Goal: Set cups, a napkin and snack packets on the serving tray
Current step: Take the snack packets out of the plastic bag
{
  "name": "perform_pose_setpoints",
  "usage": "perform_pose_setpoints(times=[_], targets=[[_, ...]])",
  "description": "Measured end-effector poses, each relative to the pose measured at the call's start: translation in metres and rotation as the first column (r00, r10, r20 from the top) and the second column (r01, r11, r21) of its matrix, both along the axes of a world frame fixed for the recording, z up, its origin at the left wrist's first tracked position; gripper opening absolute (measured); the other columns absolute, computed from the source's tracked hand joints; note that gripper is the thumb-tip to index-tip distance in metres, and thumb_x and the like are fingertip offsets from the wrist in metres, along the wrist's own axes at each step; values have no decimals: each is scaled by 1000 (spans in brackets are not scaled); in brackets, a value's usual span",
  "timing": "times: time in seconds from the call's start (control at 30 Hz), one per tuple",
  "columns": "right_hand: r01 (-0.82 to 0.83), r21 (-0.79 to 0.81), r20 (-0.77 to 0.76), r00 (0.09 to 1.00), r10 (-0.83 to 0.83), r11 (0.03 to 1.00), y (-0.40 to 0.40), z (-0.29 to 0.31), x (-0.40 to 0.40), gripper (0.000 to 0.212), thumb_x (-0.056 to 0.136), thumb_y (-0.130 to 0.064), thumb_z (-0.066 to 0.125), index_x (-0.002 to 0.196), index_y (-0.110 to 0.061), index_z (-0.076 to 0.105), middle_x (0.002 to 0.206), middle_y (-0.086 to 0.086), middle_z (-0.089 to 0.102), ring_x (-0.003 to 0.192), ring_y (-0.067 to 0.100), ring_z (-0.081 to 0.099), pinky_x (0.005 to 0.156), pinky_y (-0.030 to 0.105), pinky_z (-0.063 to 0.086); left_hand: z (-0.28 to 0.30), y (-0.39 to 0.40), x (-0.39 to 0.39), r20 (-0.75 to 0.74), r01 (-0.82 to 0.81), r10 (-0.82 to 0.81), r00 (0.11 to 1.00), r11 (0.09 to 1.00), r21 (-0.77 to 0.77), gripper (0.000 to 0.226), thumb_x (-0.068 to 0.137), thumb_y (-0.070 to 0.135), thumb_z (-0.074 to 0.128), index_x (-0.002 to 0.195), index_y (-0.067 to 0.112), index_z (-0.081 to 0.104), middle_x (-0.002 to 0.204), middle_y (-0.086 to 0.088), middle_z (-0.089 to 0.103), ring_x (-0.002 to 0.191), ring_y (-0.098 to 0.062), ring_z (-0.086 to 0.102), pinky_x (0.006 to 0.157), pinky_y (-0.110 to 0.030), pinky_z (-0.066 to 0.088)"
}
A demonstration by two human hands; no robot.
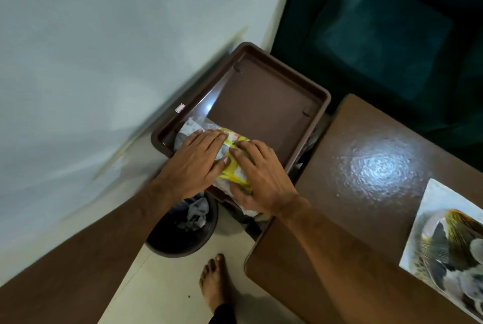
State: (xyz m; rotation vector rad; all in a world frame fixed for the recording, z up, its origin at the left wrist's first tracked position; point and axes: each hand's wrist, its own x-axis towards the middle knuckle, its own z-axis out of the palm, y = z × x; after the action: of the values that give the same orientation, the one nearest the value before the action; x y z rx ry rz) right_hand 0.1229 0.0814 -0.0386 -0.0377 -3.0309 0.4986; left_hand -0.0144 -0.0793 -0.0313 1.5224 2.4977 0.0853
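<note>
Both hands press flat on a snack packet at the near end of the serving tray.

Nearest, below the hands, a bare foot (214, 280) stands on the pale floor, and just under the left wrist sits a dark round waste bin (183, 229) with crumpled paper in it. The left hand (194, 164) and right hand (257, 180) lie side by side, palms down and fingers spread, flat on top of the yellow-and-white crinkled plastic snack packet (232, 161) rather than curled around it. The packet lies across the near end of the brown rectangular plastic serving tray (264, 104), whose bare floor stretches away beyond the fingertips. Right of the right forearm is a brown wooden table (366, 167) bearing a printed sheet (449, 245); beyond it, a dark teal sofa (379, 25).
</note>
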Motion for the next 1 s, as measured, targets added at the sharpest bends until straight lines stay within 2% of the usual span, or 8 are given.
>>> perform_pose_setpoints(times=[0.17, 0.3, 0.47, 0.6, 0.7, 0.8, 0.87, 1.0], targets=[[59, -153, -97, 992, -75, 987, 14, 3, -13, 39, 93, -24, 65, 127, -5, 70, 133, 17, 67, 124, 37, 60, 106, 51, 48, 1, 7, -13, 223, -51, -4, 975, 970, 238, 68, 104, 54, 31, 155, 10, 39, 159, -6, 46, 150, -20, 38, 128, -37, 22], [248, -453, -69, 948, -311, 857, 35, 21, -33, 25, 89, -18, 70, 112, -11, 78, 111, 6, 78, 103, 21, 73, 91, 47, 59, 9, 19, -28, 132, 114, -155, 979, 954, 276, 66, 96, 46, 60, 149, 8, 49, 150, -8, 56, 143, -22, 49, 122, -40, 35], [385, -790, 57, 821, -568, 477, 60, 43, -57, 19, 93, -35, 69, 84, -22, 79, 77, -1, 77, 77, 17, 75, 70, 35, 61, 30, 62, -42, 72, -68, 42, 997, 908, 414, 16, 97, 12, 62, 106, 2, 70, 96, -16, 76, 86, -36, 73, 73, -47, 59], [292, -955, 178, 462, -869, -41, 82, 40, -53, 34, 99, -35, 63, 93, -6, 78, 91, 12, 77, 91, 27, 73, 85, 41, 61, 37, 82, -50, 187, -285, 223, 957, 850, 443, 32, 105, 29, 51, 96, 4, 69, 76, -18, 72, 69, -42, 69, 61, -48, 56], [252, -946, 289, 378, -879, -203, 80, 27, -44, 23, 101, -27, 63, 102, -6, 72, 100, 17, 73, 96, 28, 67, 91, 47, 56, 33, 98, -52, 519, -612, 383, 765, 684, 397, 37, 106, 29, 51, 99, -1, 73, 88, -25, 75, 82, -39, 72, 73, -51, 56], [235, -935, 355, 561, -748, -267, 64, 16, -37, 34, 100, -28, 64, 122, -2, 67, 122, 23, 72, 111, 32, 69, 104, 54, 55, 26, 114, -47, 858, -856, 395, 328, 510, 92, 30, 103, 16, 53, 92, -6, 71, 89, -24, 74, 76, -27, 65, 77, -51, 55], [223, -930, 364, 675, -641, -293, 57, 13, -34, 41, 97, -35, 68, 127, -7, 66, 124, 18, 74, 114, 34, 72, 98, 53, 59, 21, 120, -40, 922, -873, 371, 110, 479, -88, 28, 100, 14, 56, 100, -9, 72, 91, -22, 74, 81, -30, 68, 85, -56, 59], [330, -927, 348, 586, -732, -177, 56, 15, -37, 32, 92, -25, 76, 117, -5, 71, 107, 13, 80, 96, 29, 79, 82, 46, 65, 16, 122, -32, 939, -868, 344, -22, 460, -189, 51, 106, 44, 49, 107, 1, 76, 104, -17, 78, 95, -31, 74, 92, -48, 59]])
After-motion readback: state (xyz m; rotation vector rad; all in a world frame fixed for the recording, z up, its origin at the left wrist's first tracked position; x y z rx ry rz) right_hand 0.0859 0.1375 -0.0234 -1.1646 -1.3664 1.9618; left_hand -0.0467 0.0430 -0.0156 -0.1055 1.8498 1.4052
